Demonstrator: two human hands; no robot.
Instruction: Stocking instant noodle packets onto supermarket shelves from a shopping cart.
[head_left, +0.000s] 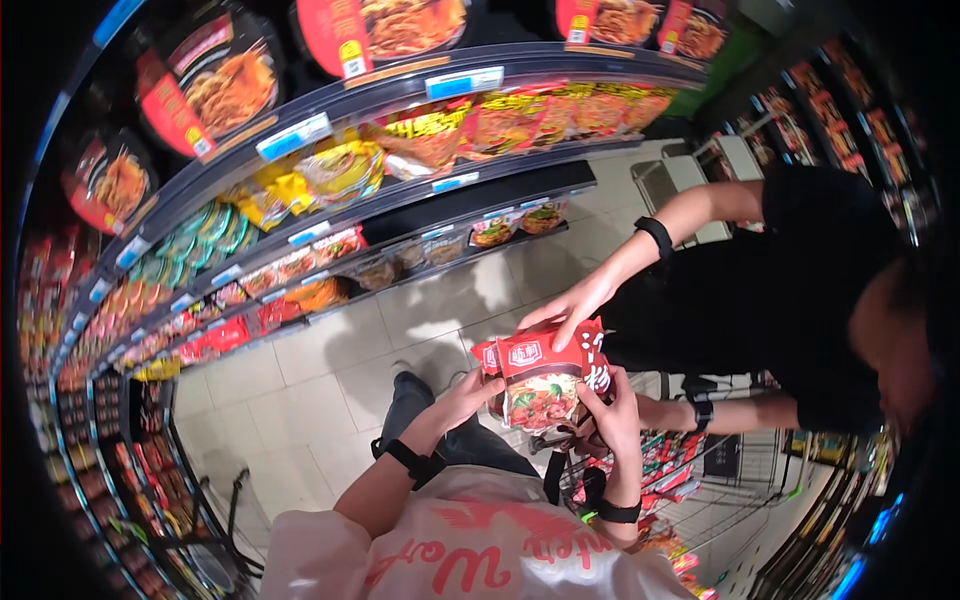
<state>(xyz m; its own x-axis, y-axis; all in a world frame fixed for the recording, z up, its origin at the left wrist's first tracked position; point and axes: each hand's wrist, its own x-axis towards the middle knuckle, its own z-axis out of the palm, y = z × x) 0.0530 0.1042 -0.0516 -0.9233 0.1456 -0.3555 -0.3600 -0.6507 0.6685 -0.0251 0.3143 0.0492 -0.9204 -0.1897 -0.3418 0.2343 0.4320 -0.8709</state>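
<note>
Several red instant-noodle packets (541, 409) are stacked together in front of my torso, with a picture of noodles and greens on the top one. My left hand (471, 397) grips their left side, its thumb on the front. On the right side, my right hand (616, 416) holds the packets with the thumb near the lower corner. Another person's hand (574, 307) reaches in from the right and touches the packets' top edge. That person's other forearm (739, 414) passes behind my right hand, and its hand is hidden.
Shelving (517, 172) with bagged noodles (517, 124) and boxed noodles (229, 86) curves along the front and left. A wire shopping cart (739, 480) with red packets stands at my right. Beyond the other person is a step stool (679, 176). A black-framed cart (217, 525) is at lower left.
</note>
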